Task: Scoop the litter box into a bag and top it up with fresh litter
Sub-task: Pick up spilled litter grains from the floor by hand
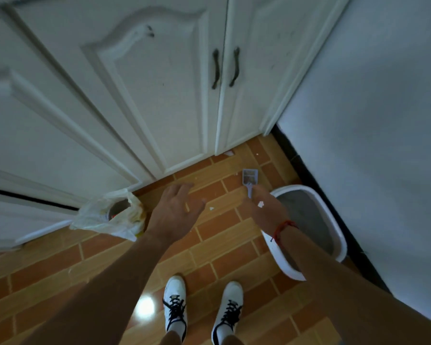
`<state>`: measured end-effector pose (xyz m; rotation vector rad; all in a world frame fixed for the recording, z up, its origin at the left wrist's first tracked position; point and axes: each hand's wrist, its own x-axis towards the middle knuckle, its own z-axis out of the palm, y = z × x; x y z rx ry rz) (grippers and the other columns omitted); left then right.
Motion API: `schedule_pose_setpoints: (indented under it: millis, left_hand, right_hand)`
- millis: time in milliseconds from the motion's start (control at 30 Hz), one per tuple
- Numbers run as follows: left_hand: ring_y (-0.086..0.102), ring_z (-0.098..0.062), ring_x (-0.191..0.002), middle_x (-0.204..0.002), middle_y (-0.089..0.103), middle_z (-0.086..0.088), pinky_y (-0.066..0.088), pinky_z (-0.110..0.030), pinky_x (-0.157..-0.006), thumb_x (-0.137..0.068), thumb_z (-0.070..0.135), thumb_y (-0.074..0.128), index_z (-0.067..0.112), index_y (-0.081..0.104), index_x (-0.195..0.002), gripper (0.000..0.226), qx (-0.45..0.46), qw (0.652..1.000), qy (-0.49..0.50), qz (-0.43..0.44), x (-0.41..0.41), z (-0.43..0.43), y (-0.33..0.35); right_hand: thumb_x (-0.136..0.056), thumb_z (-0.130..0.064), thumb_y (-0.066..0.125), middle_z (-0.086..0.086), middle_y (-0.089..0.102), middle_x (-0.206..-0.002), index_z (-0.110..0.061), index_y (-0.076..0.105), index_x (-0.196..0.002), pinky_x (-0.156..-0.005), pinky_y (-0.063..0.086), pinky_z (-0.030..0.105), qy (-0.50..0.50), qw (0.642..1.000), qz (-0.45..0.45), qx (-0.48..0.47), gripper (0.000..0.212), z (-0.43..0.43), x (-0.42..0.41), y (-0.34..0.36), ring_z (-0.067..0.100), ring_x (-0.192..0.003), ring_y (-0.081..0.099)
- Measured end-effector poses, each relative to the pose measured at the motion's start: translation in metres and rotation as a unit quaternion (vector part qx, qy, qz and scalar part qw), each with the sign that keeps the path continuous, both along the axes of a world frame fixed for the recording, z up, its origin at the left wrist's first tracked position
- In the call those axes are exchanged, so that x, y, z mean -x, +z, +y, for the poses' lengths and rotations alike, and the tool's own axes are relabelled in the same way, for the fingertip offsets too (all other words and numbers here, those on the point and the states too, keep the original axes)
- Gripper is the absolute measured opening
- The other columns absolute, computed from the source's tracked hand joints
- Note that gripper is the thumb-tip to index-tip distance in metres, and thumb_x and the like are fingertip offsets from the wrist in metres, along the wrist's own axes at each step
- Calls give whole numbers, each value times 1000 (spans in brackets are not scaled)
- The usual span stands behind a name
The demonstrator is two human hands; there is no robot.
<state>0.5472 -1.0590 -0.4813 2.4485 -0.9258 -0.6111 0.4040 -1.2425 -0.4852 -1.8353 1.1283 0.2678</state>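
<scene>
While the person stands over the tiled floor (222, 245) and looks down, the right hand (266, 210) grips the handle of the small grey scoop (249, 176), with the fingers closed around it so that the slotted head points away to the far side. The scoop hangs above the floor, just to the far left of the litter box (284, 262), which sits on the right against the white wall (371, 120) and holds grey litter (309, 220). Some brownish lumps seem to lie in the scoop head, and I judge that it is kept rather level for this reason, so that nothing falls on the way. The left hand (174, 207) holds nothing; its fingers are spread apart and stretched toward the far left, where the pale plastic bag (102, 217) stands on the floor before the white cupboard doors (159, 95). The mouth of the bag is partly open, and the free hand probably goes there to pull it wider for the scoop. The hand and the bag are near but do not touch. The step in hand seems to be the carrying of waste from box to bag. No container of fresh litter shows, so the topping up is not yet begun. Small white scraps lie on the tiles near the hands.
</scene>
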Motion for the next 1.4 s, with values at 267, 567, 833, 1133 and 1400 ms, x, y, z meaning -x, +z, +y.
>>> schedule_pose_setpoints:
  millis: [267,567,833,1133,1400]
  left_hand:
    - [40,-25,-133,-143,46,-4,40,-42,-107,-83,72,28,20,46,-142,80,-1,994,-91,-56,43,-20,92]
    - [38,-24,-135,-146,43,-2,39,-43,-108,-85,72,28,23,42,-144,78,4,985,-151,-80,72,22,143]
    - [39,-27,-133,-144,45,-7,37,-42,-108,-89,68,39,23,43,-142,70,47,972,-196,-121,74,82,170]
    - [33,-29,-139,-151,38,-7,36,-48,-110,-83,76,17,26,36,-148,84,-5,962,-229,-149,98,118,167]
    - [39,-32,-134,-147,43,-9,41,-51,-105,-85,73,22,21,43,-143,81,-4,966,-223,-132,126,105,142]
  right_hand:
    - [-93,-37,56,4,60,-118,-23,48,-135,-83,44,31,-2,996,-16,85,45,0,65,108,21,-106,57]
    - [-92,-55,47,5,49,-139,-36,32,-145,-101,42,40,-2,986,14,167,58,59,102,181,27,-124,47]
    - [-91,-61,43,6,32,-153,-34,22,-150,-111,33,44,20,968,67,241,68,131,126,215,30,-137,32]
    - [-92,-61,40,7,27,-156,-30,18,-153,-114,25,47,47,951,109,284,71,166,157,207,28,-142,26]
    - [-93,-59,39,9,37,-146,-33,26,-149,-104,31,47,48,950,138,275,63,153,184,166,31,-129,37]
